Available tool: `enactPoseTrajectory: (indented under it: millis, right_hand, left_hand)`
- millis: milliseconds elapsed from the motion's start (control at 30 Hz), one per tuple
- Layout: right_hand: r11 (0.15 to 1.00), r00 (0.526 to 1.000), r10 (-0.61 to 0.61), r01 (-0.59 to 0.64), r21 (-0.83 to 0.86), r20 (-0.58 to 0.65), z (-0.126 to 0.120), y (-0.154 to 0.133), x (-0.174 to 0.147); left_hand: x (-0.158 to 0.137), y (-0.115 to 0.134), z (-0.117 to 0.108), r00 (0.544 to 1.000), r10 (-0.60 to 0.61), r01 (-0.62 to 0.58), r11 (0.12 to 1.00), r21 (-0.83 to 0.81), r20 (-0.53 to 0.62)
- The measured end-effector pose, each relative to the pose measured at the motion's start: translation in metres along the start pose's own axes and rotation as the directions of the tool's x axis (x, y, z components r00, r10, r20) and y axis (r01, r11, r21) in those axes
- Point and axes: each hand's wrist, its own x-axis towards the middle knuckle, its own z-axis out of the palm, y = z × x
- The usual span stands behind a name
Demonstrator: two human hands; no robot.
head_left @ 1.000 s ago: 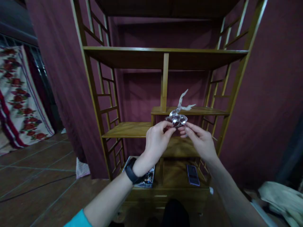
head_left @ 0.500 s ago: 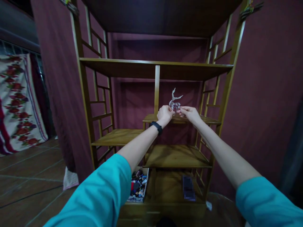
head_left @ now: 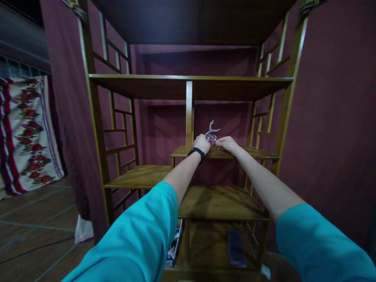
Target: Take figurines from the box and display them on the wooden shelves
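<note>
A clear glass deer figurine (head_left: 212,138) with tall branching antlers stands upright between my two hands, over the raised middle shelf (head_left: 249,152) of a wooden shelf unit. My left hand (head_left: 202,143), with a black band on its wrist, closes on the deer's left side. From the right, my right hand (head_left: 227,143) pinches its lower part with the fingertips. The fingers partly cover the deer's legs, and I cannot tell whether its feet touch the shelf board.
A wooden post (head_left: 188,113) rises just left of my hands. Above runs a long shelf (head_left: 147,77); a lower board (head_left: 138,174) lies to the left, another (head_left: 220,201) beneath. Near the bottom are a box of small items (head_left: 175,246) and a blurred dark object (head_left: 235,244).
Both hands have moved forward and down with the glass deer, deeper over the raised shelf. The view has come closer to the shelf unit, and my left arm now covers more of the box.
</note>
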Motion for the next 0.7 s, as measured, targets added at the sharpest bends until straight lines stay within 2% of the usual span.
enactPoseTrajectory:
  millis: [233,333,700]
  right_hand:
    - [1.0,1.0,0.015,-0.015,0.017,0.006,0.002,0.005,0.008]
    - [0.999,1.0,-0.003,0.003,0.034,0.017,0.003,0.008,0.008]
    - [1.0,1.0,0.011,-0.011,-0.026,0.007,0.003,0.004,0.002]
  left_hand:
    - [0.018,-0.008,0.01,0.996,-0.063,0.065,0.998,-0.02,0.07]
    - [0.02,-0.009,0.013,0.995,-0.077,0.077,0.997,0.001,0.064]
    - [0.005,-0.007,0.006,0.999,0.002,-0.004,0.999,0.05,0.039]
